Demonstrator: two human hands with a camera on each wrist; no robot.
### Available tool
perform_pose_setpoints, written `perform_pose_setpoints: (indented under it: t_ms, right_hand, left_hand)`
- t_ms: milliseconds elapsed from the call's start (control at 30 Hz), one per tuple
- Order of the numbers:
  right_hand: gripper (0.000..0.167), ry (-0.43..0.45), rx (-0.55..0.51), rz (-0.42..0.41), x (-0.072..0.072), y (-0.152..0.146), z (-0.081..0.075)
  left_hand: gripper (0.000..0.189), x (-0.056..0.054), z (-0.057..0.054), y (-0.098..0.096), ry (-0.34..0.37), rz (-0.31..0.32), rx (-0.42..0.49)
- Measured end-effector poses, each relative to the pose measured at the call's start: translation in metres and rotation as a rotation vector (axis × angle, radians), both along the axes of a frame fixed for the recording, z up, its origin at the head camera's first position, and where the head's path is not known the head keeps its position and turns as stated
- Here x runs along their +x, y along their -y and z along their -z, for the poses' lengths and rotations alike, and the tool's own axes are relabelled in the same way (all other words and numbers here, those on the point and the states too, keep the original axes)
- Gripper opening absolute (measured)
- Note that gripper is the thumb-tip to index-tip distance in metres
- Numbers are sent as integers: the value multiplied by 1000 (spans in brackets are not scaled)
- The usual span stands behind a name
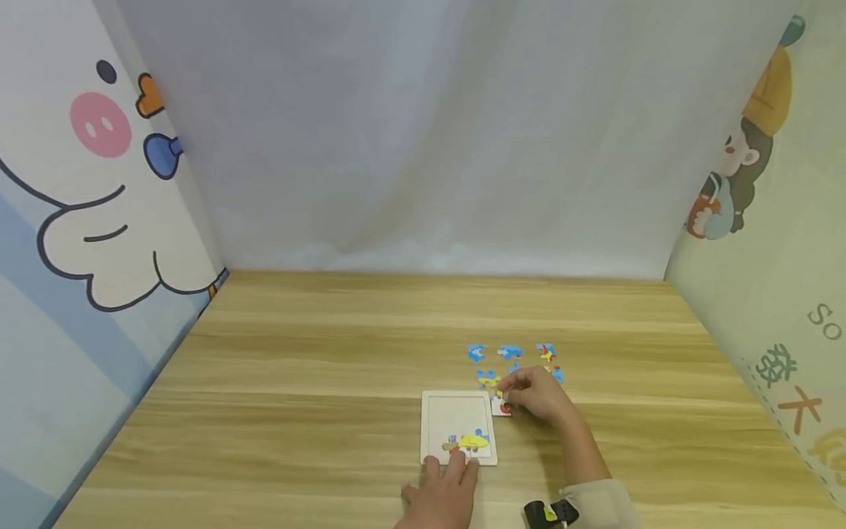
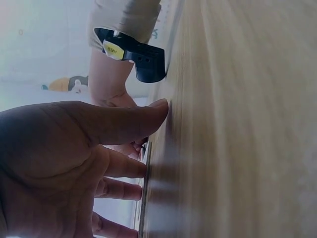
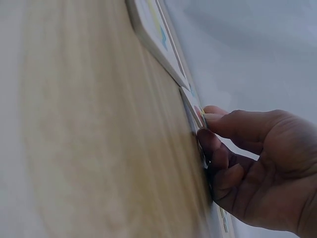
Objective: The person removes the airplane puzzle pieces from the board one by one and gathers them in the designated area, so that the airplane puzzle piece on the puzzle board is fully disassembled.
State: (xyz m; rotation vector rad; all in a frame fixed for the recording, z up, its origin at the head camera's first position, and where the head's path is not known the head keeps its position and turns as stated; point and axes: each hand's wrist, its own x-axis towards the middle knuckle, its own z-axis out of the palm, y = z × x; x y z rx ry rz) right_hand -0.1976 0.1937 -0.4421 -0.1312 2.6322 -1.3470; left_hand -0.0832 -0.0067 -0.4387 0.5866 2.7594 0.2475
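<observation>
A square puzzle tray [image 1: 425, 426] with a pale raised rim lies on the wooden table. Assembled pieces with a yellow shape [image 1: 474, 441] fill part of its lower right corner. My left hand [image 1: 441, 491] rests its fingertips on the tray's near edge, fingers extended; in the left wrist view the thumb [image 2: 131, 121] stays apart from the tray, close to the tabletop. Just off the tray's right side, my right hand [image 1: 538, 397] pinches a white, red and yellow puzzle piece [image 1: 499, 405] between thumb and fingers. That piece [image 3: 193, 105] sits low by the tray's corner in the right wrist view.
Several loose puzzle pieces, mostly blue, lie behind the right hand, among them a blue one [image 1: 476, 353] and a yellow-blue one [image 1: 487, 378]. A black wrist camera [image 1: 550, 513] sits on the right forearm. Printed curtains [image 1: 423, 147] border the table [image 1: 297, 382] at back and sides.
</observation>
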Motion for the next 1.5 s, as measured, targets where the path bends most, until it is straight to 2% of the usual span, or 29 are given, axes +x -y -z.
perform_pose_setpoints:
  t_ms: [400,667,867,1033,1167,1267,1400,1500]
  right_hand:
    - [12,-9,65,50,3,1,0]
    - [12,-9,62,48,5,2,-2]
    - [12,11,82,59,7,2,-6]
    - [13,20,101,67,9,2,-13]
    - [14,-3,89,38,9,1,-18]
    - [16,-32,50,-16,9,-1,-21]
    - [18,-42,3,-89,8,-3,-23]
    - [19,-30,8,-114,6,-5,-24]
  left_hand:
    - [84,1,-2,2,28,1,1]
    - [83,3,-3,2,6,13,6]
    - [88,2,-7,4,14,32,11]
    - [83,3,-9,7,8,33,39]
    - [75,3,-10,9,2,25,64]
    - [72,5,-10,10,-6,15,72]
    - [71,6,-13,9,1,5,46]
    - [71,6,-17,7,4,3,22]
